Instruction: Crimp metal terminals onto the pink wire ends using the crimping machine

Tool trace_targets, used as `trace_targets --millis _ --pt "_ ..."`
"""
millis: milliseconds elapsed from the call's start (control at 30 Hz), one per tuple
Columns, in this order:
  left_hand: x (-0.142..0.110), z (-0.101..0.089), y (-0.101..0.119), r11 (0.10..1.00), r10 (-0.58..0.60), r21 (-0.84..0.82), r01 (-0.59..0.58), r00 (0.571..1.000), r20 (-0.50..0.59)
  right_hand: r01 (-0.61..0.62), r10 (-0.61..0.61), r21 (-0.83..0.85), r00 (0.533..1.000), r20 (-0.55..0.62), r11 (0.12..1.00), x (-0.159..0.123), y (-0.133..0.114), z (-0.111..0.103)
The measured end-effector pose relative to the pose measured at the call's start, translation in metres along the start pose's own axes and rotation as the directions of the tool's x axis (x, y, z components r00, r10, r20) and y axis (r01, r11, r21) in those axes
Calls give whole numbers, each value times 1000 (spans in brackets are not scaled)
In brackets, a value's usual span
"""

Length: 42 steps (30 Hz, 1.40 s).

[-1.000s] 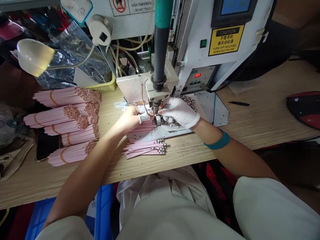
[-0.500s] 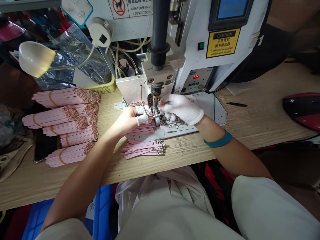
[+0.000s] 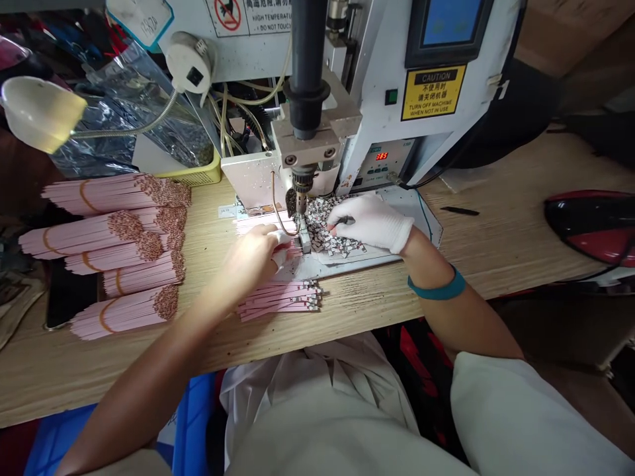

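Head camera shows the left hand [image 3: 254, 256], its fingers curled, at the pink wires [image 3: 260, 223] beside the small metal block [image 3: 304, 239] under the soldering head [image 3: 303, 182]; whether it grips any is unclear. The gloved right hand [image 3: 373, 223] has its fingertips drawn together at the heap of small connectors [image 3: 342, 243], and whether one is pinched cannot be told. Nearer the person, wires with connectors on their ends [image 3: 280, 299] lie on the wooden table [image 3: 367, 301].
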<state>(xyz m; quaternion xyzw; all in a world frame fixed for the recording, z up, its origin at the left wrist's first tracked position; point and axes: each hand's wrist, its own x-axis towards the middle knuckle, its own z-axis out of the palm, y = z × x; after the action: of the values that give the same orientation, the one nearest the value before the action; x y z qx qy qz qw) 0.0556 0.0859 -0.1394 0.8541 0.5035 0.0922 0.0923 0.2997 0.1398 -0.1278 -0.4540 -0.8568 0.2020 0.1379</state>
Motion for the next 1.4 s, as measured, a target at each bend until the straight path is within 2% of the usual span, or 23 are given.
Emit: trace_targets --millis 100,167,300,433,533,633,700,733,833,900,1000,1100,1167,1233,1400 --pt "3 4 2 999 20 -44 -22 999 -41 52 -49 -47 996 68 998 0 -2 2" --pt "4 3 1 998 18 -67 -21 999 -43 50 -41 -94 995 95 994 0 -5 4" --pt "5 -5 2 989 -60 -134 61 998 12 19 -3 -172 996 92 985 1 -11 6" --pt "6 -9 2 972 -113 -206 115 993 19 -15 15 21 1000 -20 1000 0 -13 1" --pt "7 -9 0 959 -108 -266 98 994 -21 -48 52 225 999 -11 973 -1 -15 0" --pt "6 -8 -3 953 -83 -297 66 996 -44 -206 189 480 978 85 853 -1 -19 4" --pt "6 -9 -5 953 -66 -300 45 996 -60 -251 235 597 966 106 762 0 -20 7" --pt "6 -9 -6 953 -60 -302 37 996 -65 -227 232 615 970 74 755 1 -20 8" --pt "7 -11 -6 943 -49 -331 24 996 -69 -146 218 575 974 -58 805 3 -22 9" --pt "7 -13 -6 930 -48 -367 25 997 -55 -177 252 618 967 -36 766 3 -24 9" --pt "8 -14 -5 915 -59 -401 40 998 -35 -248 299 774 951 80 582 4 -28 12" --pt "8 -14 -5 893 -97 -444 76 995 -26 -233 274 882 953 125 409 5 -28 18" --pt "8 -13 -6 850 -102 -519 88 995 2 -232 257 916 955 149 328 6 -25 23" --pt "9 -11 -7 787 -95 -609 100 995 41 -257 254 919 950 182 300 7 -23 27" --pt "13 -8 -10 655 -68 -747 113 994 91 -295 222 894 948 229 337 8 -22 33"
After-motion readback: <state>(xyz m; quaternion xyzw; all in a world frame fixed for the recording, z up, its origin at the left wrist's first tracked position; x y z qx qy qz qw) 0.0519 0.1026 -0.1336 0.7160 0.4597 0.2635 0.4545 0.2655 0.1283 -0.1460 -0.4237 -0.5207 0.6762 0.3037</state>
